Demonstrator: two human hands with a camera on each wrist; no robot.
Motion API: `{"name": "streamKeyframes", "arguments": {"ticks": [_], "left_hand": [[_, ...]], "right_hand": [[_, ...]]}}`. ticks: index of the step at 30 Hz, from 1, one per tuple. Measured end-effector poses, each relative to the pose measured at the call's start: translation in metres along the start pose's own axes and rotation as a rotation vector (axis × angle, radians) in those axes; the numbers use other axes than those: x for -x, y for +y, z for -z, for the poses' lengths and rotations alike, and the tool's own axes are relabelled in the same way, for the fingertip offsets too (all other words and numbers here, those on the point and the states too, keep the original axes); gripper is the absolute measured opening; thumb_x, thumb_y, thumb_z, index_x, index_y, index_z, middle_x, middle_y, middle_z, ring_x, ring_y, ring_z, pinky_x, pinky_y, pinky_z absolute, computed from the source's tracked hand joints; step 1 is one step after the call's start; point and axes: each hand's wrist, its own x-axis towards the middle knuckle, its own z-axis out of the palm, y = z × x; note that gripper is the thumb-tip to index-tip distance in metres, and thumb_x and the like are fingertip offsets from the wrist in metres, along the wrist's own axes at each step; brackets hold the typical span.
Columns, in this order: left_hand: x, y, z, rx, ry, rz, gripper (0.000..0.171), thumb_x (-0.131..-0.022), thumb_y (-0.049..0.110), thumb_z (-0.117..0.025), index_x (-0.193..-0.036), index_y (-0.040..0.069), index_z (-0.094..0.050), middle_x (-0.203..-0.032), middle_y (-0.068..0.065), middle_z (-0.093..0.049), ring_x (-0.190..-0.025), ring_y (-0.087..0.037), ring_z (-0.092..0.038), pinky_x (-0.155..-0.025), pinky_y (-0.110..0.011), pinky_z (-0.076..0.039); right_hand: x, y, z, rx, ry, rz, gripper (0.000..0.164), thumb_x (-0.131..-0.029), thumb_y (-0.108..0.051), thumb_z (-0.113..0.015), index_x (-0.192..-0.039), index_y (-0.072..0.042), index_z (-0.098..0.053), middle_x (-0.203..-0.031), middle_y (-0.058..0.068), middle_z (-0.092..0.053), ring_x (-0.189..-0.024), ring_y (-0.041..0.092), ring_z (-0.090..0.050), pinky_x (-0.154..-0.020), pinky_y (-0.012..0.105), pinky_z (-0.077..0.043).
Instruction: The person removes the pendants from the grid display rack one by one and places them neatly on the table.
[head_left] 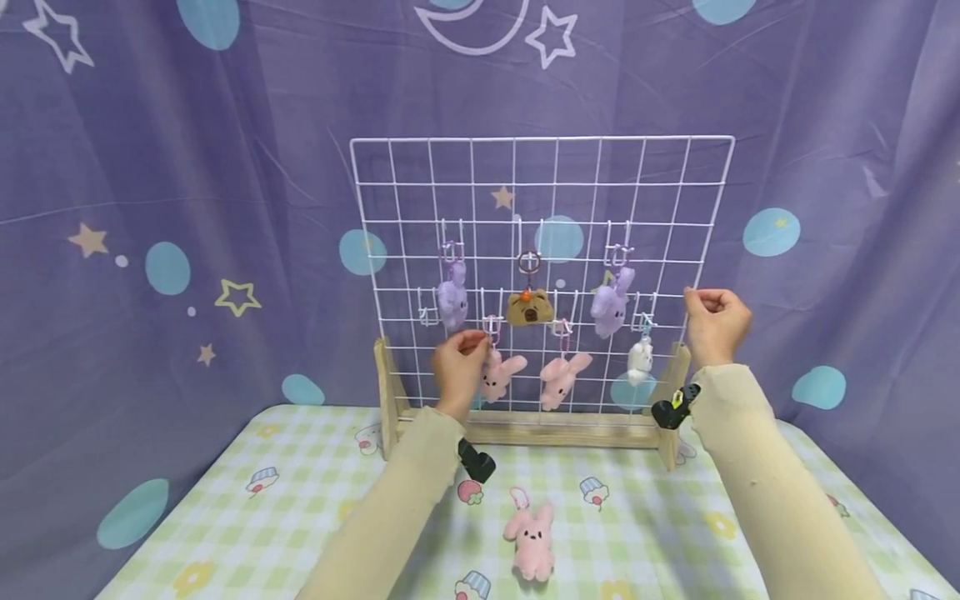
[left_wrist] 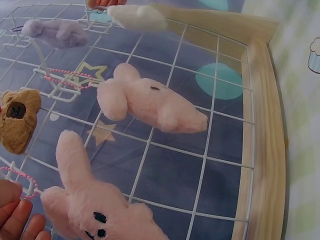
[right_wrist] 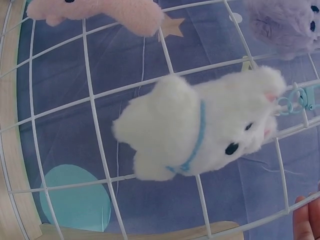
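Note:
A white wire grid panel [head_left: 557, 161] stands upright in a wooden base, hung with plush keychains. My left hand [head_left: 459, 367] is at the left pink bunny keychain [head_left: 498, 377]; thumb and finger pinch its pink bead chain [left_wrist: 31, 181] beside the hook. At the panel's right edge, my right hand [head_left: 717, 323] grips the outer wire, its fingertips [right_wrist: 302, 222] showing by the wire in the right wrist view. Nearest to it hangs a white plush keychain [right_wrist: 227, 120] with a blue cord at its neck. A second pink bunny [left_wrist: 150, 102] hangs right of the first.
Two purple bunnies [head_left: 613, 307] and a brown bear-head keychain [head_left: 530, 309] hang higher. A bare hook [head_left: 427, 317] is at the left. Another pink bunny [head_left: 533, 546] lies on the checked tablecloth [head_left: 300, 500], before the wooden base [head_left: 525, 431]. A purple curtain hangs behind.

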Motion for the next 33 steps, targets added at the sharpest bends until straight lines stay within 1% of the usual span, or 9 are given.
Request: {"name": "streamKeyframes", "arguments": {"ticks": [5,10,14,20,22,24,29,33], "left_hand": [[-0.0019,-0.0009,-0.0026,-0.021,0.013,0.007,0.011,-0.081,0.006,-0.072,-0.09,0.0,-0.071,-0.086,-0.012,-0.072,-0.075,-0.022,-0.066,-0.068,-0.026,-0.054],[-0.0038,-0.0012,-0.0037,-0.042,0.025,-0.017,0.009,-0.08,0.004,-0.071,-0.088,0.0,-0.071,-0.084,-0.012,-0.072,-0.074,-0.022,-0.066,-0.068,-0.028,-0.054],[-0.003,-0.0013,-0.0048,-0.055,0.019,-0.053,0.008,-0.081,0.005,-0.071,-0.088,0.0,-0.072,-0.084,-0.012,-0.071,-0.073,-0.023,-0.066,-0.068,-0.03,-0.054],[-0.0011,-0.0026,-0.0058,-0.052,0.022,-0.131,0.008,-0.082,0.005,-0.071,-0.086,-0.001,-0.071,-0.083,-0.013,-0.071,-0.072,-0.024,-0.067,-0.067,-0.032,-0.055],[-0.0008,-0.0016,-0.0056,-0.047,0.024,-0.142,0.008,-0.082,0.005,-0.07,-0.087,-0.002,-0.071,-0.083,-0.013,-0.071,-0.072,-0.024,-0.067,-0.067,-0.033,-0.055],[-0.0004,0.0001,-0.0052,-0.039,0.027,-0.144,0.008,-0.083,0.005,-0.07,-0.087,-0.002,-0.071,-0.082,-0.013,-0.071,-0.071,-0.024,-0.066,-0.066,-0.032,-0.055],[0.0003,0.003,-0.0049,-0.019,0.043,-0.139,0.007,-0.083,0.004,-0.068,-0.086,-0.001,-0.071,-0.08,-0.013,-0.071,-0.069,-0.021,-0.065,-0.062,-0.022,-0.052],[0.001,0.005,-0.0048,0.007,0.06,-0.161,0.006,-0.084,0.003,-0.067,-0.086,-0.001,-0.071,-0.08,-0.013,-0.071,-0.067,-0.02,-0.064,-0.06,-0.019,-0.051]], "right_hand": [[0.0004,-0.0005,-0.0003,0.004,-0.003,0.001,0.024,-0.082,-0.016,-0.072,-0.067,-0.022,-0.055,-0.055,-0.018,-0.049,-0.049,-0.004,-0.046,-0.05,0.012,-0.038],[0.0001,-0.0012,-0.001,0.002,-0.009,0.001,0.023,-0.082,-0.016,-0.072,-0.067,-0.022,-0.055,-0.055,-0.018,-0.05,-0.049,-0.004,-0.047,-0.05,0.012,-0.039],[-0.0004,-0.0001,-0.0003,0.017,-0.007,0.004,0.024,-0.082,-0.017,-0.072,-0.067,-0.023,-0.054,-0.055,-0.018,-0.049,-0.049,-0.004,-0.046,-0.049,0.012,-0.038],[-0.0011,0.0016,0.0004,0.015,-0.007,-0.005,0.024,-0.082,-0.017,-0.072,-0.067,-0.023,-0.054,-0.055,-0.018,-0.049,-0.05,-0.004,-0.046,-0.05,0.012,-0.038],[-0.0014,0.0009,0.0002,0.011,-0.008,-0.007,0.024,-0.082,-0.017,-0.072,-0.067,-0.023,-0.055,-0.056,-0.018,-0.05,-0.05,-0.004,-0.047,-0.05,0.012,-0.039],[-0.0012,0.0,-0.0001,0.007,-0.009,-0.008,0.024,-0.082,-0.016,-0.072,-0.067,-0.023,-0.055,-0.056,-0.018,-0.05,-0.05,-0.004,-0.047,-0.05,0.011,-0.039],[-0.0004,-0.0004,-0.0001,0.013,-0.005,-0.006,0.024,-0.082,-0.017,-0.072,-0.067,-0.023,-0.054,-0.055,-0.018,-0.049,-0.05,-0.004,-0.047,-0.05,0.012,-0.039],[0.0,0.0,0.0008,0.016,-0.007,-0.011,0.024,-0.082,-0.017,-0.072,-0.067,-0.023,-0.054,-0.055,-0.018,-0.049,-0.05,-0.004,-0.046,-0.05,0.012,-0.038]]}}
